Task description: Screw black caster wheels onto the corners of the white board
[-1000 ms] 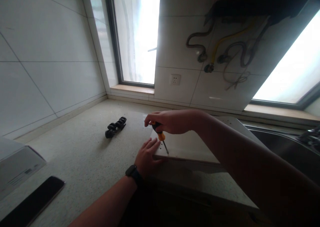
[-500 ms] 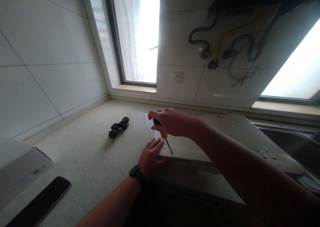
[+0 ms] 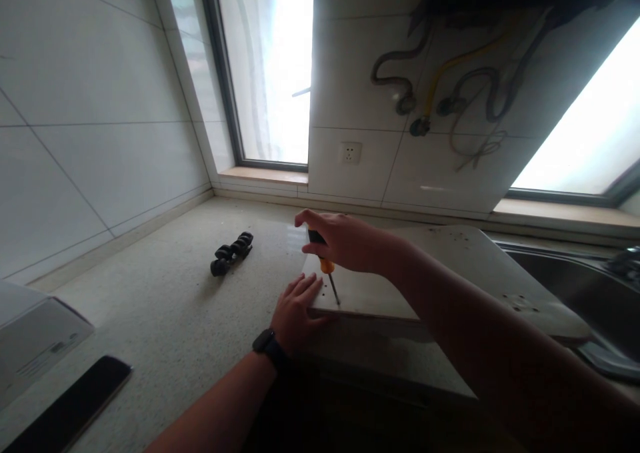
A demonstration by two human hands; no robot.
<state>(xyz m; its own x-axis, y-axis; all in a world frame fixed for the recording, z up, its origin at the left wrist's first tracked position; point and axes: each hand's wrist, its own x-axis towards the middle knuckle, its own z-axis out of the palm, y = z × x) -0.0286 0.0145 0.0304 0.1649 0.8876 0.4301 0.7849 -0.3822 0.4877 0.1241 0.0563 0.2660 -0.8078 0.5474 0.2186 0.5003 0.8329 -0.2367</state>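
Note:
A white panel [image 3: 390, 293] with small holes near its ends lies flat on the countertop in front of me. My right hand [image 3: 345, 241] is closed around the handle of a screwdriver [image 3: 327, 266] with a black and yellow grip. The screwdriver leans slightly, its tip touching the panel near the front left corner. At that corner my left hand [image 3: 299, 306] rests with fingers stretched out over the panel's left end and the thumb along its front edge. Whether a screw sits under the tip is too small to tell.
Black roller-like parts [image 3: 232, 253] lie on the speckled countertop [image 3: 185, 320]. A phone-like dark slab [image 3: 75, 400] and a white box [image 3: 40, 340] are at the left. To the right is a metal sink [image 3: 565, 280]. A wall socket [image 3: 351, 152] and hoses [image 3: 435, 86] are behind.
The whole view has shifted slightly. My right hand still grips the screwdriver with its tip at the same spot, and my left hand remains on the panel's corner.

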